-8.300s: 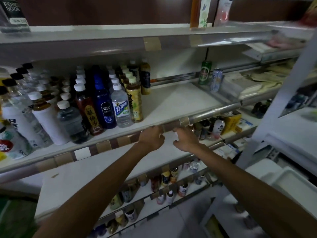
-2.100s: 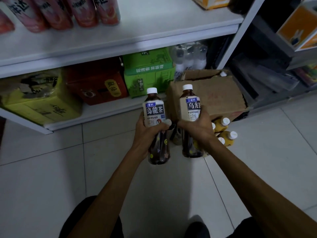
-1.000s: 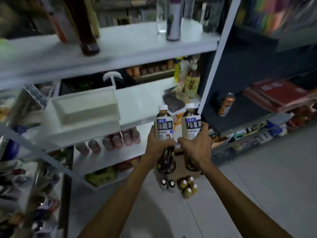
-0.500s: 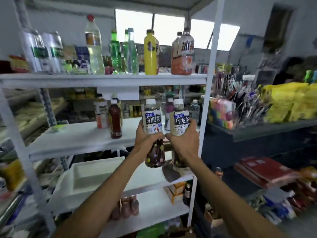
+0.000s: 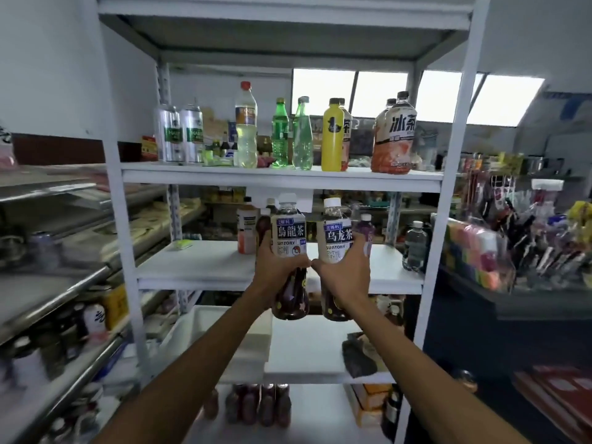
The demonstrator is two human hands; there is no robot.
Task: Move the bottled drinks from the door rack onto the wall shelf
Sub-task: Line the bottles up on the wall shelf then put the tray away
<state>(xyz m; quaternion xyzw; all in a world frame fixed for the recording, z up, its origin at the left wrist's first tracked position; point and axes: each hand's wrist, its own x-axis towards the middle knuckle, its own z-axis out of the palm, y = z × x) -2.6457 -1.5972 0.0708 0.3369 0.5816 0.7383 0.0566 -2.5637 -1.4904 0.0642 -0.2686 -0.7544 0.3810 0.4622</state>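
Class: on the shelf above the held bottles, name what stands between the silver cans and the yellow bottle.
In the head view: a pale red-capped bottle, a green bottle, then a paler green bottle; small blurred items sit behind.

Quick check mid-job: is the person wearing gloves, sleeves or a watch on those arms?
No. The left hand and right hand are bare: no gloves, no rings visible. The left forearm and right forearm are uncovered to the frame's edge: no sleeve, watch or band.
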